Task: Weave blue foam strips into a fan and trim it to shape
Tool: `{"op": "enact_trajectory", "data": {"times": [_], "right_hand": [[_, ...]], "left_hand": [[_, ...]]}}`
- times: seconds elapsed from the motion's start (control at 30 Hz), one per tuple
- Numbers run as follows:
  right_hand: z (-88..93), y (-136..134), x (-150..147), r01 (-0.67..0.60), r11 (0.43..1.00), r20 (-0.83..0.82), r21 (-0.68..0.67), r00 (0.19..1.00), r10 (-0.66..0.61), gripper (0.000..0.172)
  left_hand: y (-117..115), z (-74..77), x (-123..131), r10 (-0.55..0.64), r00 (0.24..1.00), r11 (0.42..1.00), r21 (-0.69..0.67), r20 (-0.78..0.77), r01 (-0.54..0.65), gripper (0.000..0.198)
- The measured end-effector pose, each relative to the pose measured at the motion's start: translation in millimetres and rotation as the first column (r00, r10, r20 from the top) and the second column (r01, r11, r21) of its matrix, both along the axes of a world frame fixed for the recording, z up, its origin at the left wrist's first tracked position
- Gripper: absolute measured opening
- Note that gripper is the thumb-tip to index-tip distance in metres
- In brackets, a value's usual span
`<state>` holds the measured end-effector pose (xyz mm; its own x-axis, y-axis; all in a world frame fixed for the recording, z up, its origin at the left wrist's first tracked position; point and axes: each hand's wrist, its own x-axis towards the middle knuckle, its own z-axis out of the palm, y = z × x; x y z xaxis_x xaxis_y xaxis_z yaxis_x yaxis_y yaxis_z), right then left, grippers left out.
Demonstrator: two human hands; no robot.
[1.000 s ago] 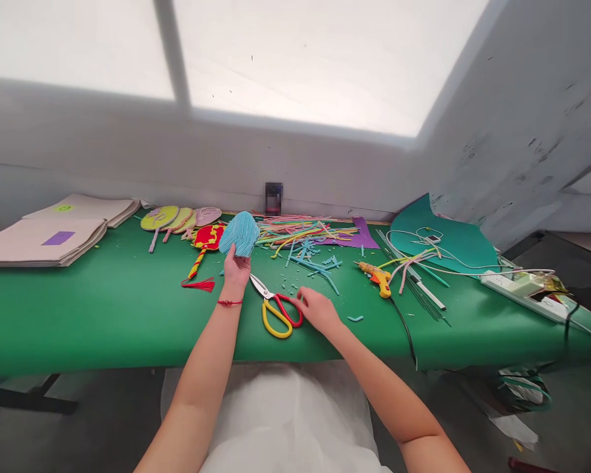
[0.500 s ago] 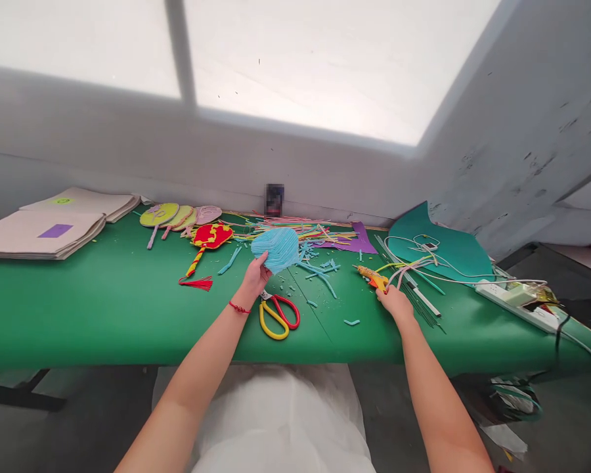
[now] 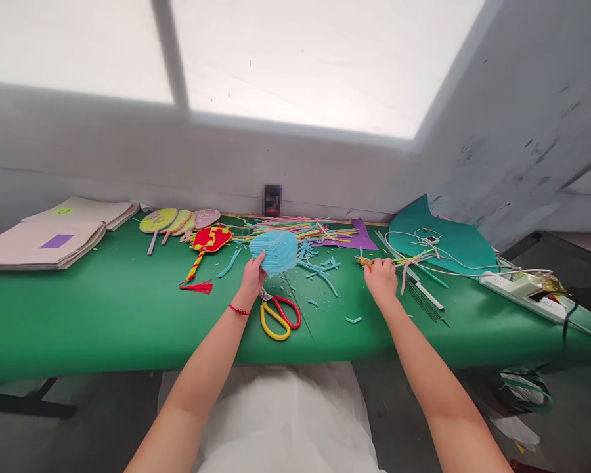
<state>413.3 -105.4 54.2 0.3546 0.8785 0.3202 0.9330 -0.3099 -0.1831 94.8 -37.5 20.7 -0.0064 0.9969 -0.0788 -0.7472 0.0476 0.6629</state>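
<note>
My left hand (image 3: pixel 253 278), with a red string on the wrist, is closed on the edge of a light blue ribbed fan-shaped piece (image 3: pixel 276 251) and holds it just above the green table (image 3: pixel 103 309). My right hand (image 3: pixel 381 278) is wrapped over the orange glue gun (image 3: pixel 365 262), whose tip sticks out to the left of my fingers. Red-and-yellow scissors (image 3: pixel 278 314) lie on the table between my two hands.
Coloured strips (image 3: pixel 305 233) and blue offcuts litter the middle. Finished fans (image 3: pixel 177 222) and a red tasselled one (image 3: pixel 207 240) lie at left, beside paper stacks (image 3: pixel 44 240). A teal sheet (image 3: pixel 443 240), cables and a power strip (image 3: pixel 519 289) fill the right.
My right hand left the scissors, went right to the glue gun and closed over it. My left hand carried the blue piece rightward and tilted it flatter.
</note>
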Motion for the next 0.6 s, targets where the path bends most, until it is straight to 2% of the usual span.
{"op": "enact_trajectory", "data": {"times": [0.07,0.1,0.13,0.17,0.23,0.3,0.37,0.47,0.6], "right_hand": [[-3.0,-8.9,-36.1,-0.13,0.991,-0.014,-0.035,0.991,0.13,0.03],[-5.7,-14.5,-55.9,-0.238,0.969,-0.037,-0.066,0.971,0.236,0.027],[-8.7,-20.7,-76.5,-0.404,0.91,-0.079,-0.093,0.914,0.398,0.027],[-11.7,-27.5,-97.1,-0.52,0.848,-0.102,-0.102,0.854,0.511,0.027],[-17.2,-41.0,-135.6,-0.646,0.754,-0.096,-0.123,0.764,0.639,0.03],[-22.0,-51.3,-166.1,-0.69,0.698,-0.07,-0.193,0.719,0.691,0.04],[-26.1,-56.6,-185.3,-0.702,0.664,-0.05,-0.257,0.696,0.716,0.041],[-30.6,-56.2,-191.7,-0.667,0.681,-0.012,-0.302,0.717,0.697,0.036],[-31.7,-45.1,-168.0,-0.585,0.74,0.014,-0.332,0.781,0.624,0.038]], "left_hand": [[4.1,1.5,-5.7,0.077,0.991,0.997,-0.01,0.108,-0.076,0.019],[5.7,2.2,-8.1,0.098,0.985,0.995,-0.014,0.139,-0.097,0.02],[6.7,2.8,-10.0,0.107,0.982,0.994,-0.017,0.157,-0.106,0.02],[7.2,3.3,-11.1,0.108,0.98,0.994,-0.02,0.165,-0.106,0.021],[7.2,3.9,-11.5,0.088,0.982,0.996,-0.019,0.166,-0.086,0.024],[6.6,4.1,-10.4,0.071,0.984,0.997,-0.017,0.164,-0.069,0.027],[6.0,4.3,-9.1,0.066,0.985,0.998,-0.014,0.16,-0.065,0.028],[5.4,5.4,-8.5,0.077,0.985,0.997,-0.02,0.154,-0.075,0.027],[3.9,7.8,-9.2,0.08,0.987,0.997,-0.023,0.142,-0.078,0.028]]}}
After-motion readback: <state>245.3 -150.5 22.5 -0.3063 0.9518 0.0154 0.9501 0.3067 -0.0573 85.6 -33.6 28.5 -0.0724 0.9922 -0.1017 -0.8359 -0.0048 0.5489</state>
